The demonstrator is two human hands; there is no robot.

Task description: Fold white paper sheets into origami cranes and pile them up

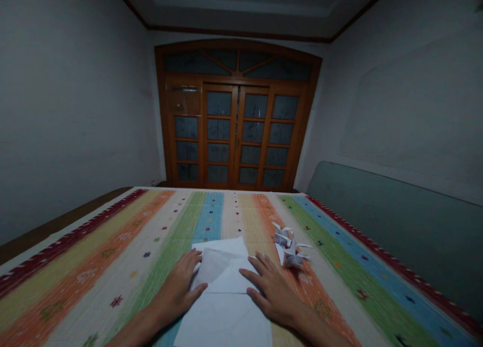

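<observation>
A sheet of white paper (226,317) lies in front of me, with a folded piece of white paper (222,264) at its far end. A crease or edge runs across between the two parts. My left hand (184,281) rests at the left edge of the folded part, fingers stretched out and thumb on the paper. On the other side, my right hand (269,286) lies with spread fingers, its fingertips touching the right edge. Neither hand grips the paper. Folded paper figures (292,249), pointed like origami cranes, sit beyond my right hand.
A striped, multicoloured cloth (158,246) covers the table. Along the right side stands a grey-green panel or backrest (396,211). Wooden doors with glass panes (236,131) are beyond the table's far edge, with pale walls on both sides.
</observation>
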